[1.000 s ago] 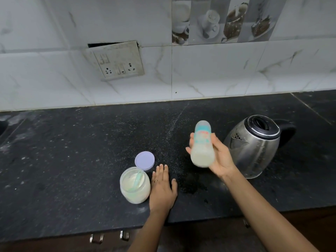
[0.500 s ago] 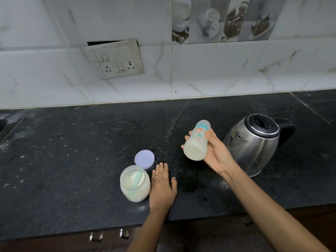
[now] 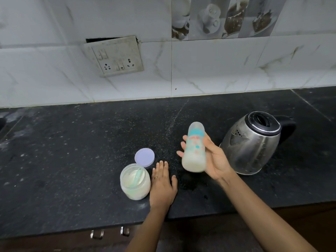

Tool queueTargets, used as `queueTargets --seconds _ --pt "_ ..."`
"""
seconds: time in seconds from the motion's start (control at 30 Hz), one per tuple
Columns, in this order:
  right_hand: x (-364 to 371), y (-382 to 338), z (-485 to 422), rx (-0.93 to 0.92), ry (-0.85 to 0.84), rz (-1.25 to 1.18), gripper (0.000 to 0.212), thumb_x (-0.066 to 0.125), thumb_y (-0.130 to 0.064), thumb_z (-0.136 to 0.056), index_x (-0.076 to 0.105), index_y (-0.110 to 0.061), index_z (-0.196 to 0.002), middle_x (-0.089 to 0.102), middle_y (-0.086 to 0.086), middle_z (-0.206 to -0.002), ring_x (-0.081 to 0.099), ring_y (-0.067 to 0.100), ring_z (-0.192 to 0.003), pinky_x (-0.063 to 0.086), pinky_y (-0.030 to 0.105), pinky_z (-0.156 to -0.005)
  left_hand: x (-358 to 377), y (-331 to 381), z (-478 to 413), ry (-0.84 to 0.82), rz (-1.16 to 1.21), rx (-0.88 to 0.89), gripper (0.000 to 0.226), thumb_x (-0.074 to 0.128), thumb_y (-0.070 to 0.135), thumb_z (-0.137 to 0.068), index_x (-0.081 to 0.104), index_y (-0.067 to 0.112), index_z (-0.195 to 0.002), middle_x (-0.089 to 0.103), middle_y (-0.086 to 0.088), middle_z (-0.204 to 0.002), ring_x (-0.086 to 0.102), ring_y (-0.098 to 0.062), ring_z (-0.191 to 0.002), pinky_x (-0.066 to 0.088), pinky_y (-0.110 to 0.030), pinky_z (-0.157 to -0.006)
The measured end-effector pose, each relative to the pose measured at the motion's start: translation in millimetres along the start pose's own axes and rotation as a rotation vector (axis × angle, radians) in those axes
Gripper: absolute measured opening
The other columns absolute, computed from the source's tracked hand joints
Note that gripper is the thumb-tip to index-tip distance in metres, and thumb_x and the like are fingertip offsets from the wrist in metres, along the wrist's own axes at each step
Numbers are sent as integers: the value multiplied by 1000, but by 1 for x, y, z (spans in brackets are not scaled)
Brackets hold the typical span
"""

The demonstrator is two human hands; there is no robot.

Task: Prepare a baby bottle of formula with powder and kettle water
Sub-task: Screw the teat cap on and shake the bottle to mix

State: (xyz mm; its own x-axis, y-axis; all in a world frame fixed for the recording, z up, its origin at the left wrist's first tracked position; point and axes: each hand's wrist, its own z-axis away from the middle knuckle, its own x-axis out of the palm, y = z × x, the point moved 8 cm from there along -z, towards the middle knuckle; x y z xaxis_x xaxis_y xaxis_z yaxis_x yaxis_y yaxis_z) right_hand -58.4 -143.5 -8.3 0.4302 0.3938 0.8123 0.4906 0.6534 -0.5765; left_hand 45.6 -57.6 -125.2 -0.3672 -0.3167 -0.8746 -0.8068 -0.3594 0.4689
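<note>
While the right hand (image 3: pixel 216 160) grips the bottle (image 3: pixel 194 151) midair, the left hand (image 3: pixel 162 184) lies flat near the counter (image 3: pixel 72 160) edge.

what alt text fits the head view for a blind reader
A person's right hand holds a capped baby bottle of milky liquid above a black counter, beside a steel kettle. The left hand rests flat on the counter next to an open jar of powder, its purple lid lying behind.
</note>
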Motion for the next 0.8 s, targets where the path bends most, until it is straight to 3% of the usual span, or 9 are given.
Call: queueTargets --seconds 0.03,0.13,0.27,0.4,0.53,0.6,0.63,0.7,0.8 --pt "-4 2 -2 -1 24 -40 108 93 -15 -56 33 -21 -146 65 24 -113 67 40 -98 53 60 -81 0 0 0 1 1 -1 59 38 31 -98 22 8 -150 19 -11 -159 12 -19 -148 -7 -27 -119" --pt "11 6 1 67 -152 23 95 83 -11 -69 31 -27 -147 61 23 -114 64 38 -93 51 59 -85 -2 1 1 8 14 3 59 39 31 -98 23 8 -150 19 -10 -159 11 -19 -148 -8 -26 -118" --pt "-7 10 -2 89 12 -20 99 87 -15 -64 33 -24 -147 64 23 -114 67 38 -95 53 60 -81 -1 1 0 2 9 0 59 39 31 -98 23 8 -150 20 -10 -159 12 -19 -148 -6 -28 -119" --pt "18 9 9 144 -240 78 94 77 -16 -78 18 -27 -151 56 24 -120 62 38 -95 50 59 -88 -3 1 0 8 26 5 59 39 32 -98 22 8 -150 20 -10 -159 11 -19 -148 -6 -28 -119" --pt "13 8 3 139 -162 -33 102 87 -15 -66 28 -24 -149 58 24 -118 64 37 -93 50 62 -84 -2 1 1 0 20 3 59 38 31 -98 21 8 -151 18 -10 -159 10 -19 -148 -8 -27 -118" --pt "35 9 10 176 -393 1 95 79 -14 -76 21 -28 -149 52 23 -118 62 36 -93 50 59 -85 -2 1 1 -5 17 8 60 37 32 -99 20 9 -151 16 -9 -160 8 -19 -149 -9 -27 -118" --pt "40 8 14 168 -431 53 93 76 -14 -79 18 -28 -150 51 23 -119 62 36 -94 50 58 -86 -2 0 0 -3 17 9 60 37 32 -99 20 9 -151 16 -9 -160 8 -19 -149 -9 -28 -118" --pt "40 5 8 152 -353 34 96 80 -16 -75 19 -22 -150 56 22 -118 63 36 -93 52 58 -85 -1 0 0 6 24 9 59 39 31 -98 22 8 -150 19 -11 -159 11 -20 -148 -7 -28 -119" --pt "18 6 -4 173 -54 -65 103 93 -23 -56 38 2 -139 64 20 -112 68 31 -85 56 54 -76 -2 1 1 13 24 6 59 40 31 -98 24 8 -150 21 -11 -158 13 -20 -148 -6 -28 -119"
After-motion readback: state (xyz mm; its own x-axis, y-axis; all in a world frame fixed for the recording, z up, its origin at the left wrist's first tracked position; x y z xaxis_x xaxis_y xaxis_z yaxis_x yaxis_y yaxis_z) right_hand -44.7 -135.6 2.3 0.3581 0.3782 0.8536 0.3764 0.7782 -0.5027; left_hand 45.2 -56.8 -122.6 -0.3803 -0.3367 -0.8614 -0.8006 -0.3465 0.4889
